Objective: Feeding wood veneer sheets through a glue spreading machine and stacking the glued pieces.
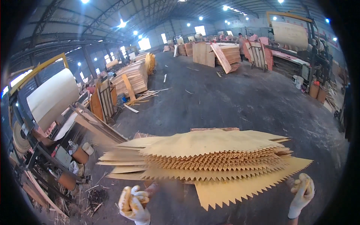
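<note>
A layered pile of thin yellow sheets with saw-toothed edges fills the lower middle, the lowest right-hand sheet hanging toward me. Below its left end, my left hand, in a white glove stained yellow at the fingers, is closed on a brown handle. Outside its right end, my right hand, gloved the same way, is closed on a similar brown handle. What bears the pile is mostly hidden under the sheets.
A machine with a paper roll stands left beside leaning boards and scattered offcuts; another roll machine is at back right. Veneer stacks and upright panels line a dark floor. A person stands far back.
</note>
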Available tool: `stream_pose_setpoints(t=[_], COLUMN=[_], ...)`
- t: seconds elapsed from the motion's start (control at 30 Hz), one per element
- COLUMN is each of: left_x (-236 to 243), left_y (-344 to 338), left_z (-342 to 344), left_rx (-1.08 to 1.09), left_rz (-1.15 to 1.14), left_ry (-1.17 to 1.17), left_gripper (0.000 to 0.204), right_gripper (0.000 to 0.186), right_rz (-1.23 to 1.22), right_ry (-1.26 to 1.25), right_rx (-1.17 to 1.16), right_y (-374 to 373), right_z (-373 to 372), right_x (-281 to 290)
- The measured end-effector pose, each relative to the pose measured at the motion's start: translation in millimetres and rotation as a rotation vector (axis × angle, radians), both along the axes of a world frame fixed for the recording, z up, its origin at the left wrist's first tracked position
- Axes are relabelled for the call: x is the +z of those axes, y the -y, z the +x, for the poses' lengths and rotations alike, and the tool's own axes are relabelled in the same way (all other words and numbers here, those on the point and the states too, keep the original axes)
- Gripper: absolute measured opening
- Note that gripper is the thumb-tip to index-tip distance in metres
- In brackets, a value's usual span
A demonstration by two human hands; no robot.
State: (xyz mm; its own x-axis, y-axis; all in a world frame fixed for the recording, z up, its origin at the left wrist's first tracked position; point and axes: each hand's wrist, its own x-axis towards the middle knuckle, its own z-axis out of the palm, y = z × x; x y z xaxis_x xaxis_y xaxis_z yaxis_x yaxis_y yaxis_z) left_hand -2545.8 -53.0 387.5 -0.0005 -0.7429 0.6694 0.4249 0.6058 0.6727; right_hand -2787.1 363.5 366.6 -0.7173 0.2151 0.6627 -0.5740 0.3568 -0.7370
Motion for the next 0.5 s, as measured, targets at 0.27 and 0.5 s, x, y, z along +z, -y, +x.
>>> stream_pose_setpoints(t=[0.27, 0.5], left_x=[18, 73], left_y=[75, 155], left_z=[-295, -486], left_rx=[0.156, 0.05], left_rz=[-0.318, -0.021], left_ry=[0.148, 0.114], left_gripper=[0.029, 0.029], right_gripper=[0.019, 0.016], right_rz=[-0.052, -0.184], right_ry=[0.238, 0.223], right_rx=[0.199, 0.478], right_y=[102, 244], right_z=[-341, -593], right_x=[51, 72])
